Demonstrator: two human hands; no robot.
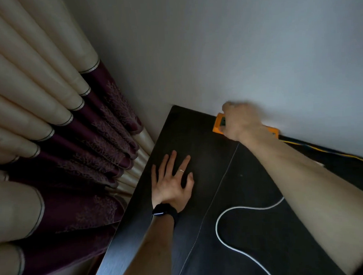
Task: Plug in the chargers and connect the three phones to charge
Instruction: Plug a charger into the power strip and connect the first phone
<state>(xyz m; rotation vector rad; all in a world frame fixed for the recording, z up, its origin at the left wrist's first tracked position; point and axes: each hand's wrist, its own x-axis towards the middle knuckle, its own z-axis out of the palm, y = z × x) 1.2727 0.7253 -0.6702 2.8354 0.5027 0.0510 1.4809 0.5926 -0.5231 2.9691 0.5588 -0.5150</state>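
Grey wall (234, 41), pleated curtain (51, 122) at left, dark bench (186, 133) against the wall.
Left hand (172, 183) lies flat on the bench, fingers straight and spread. Right hand (240, 122) covers the orange power strip (218, 124) at the wall; motion blur hides its finger state. White cable (219, 218) lies looped on the bench.
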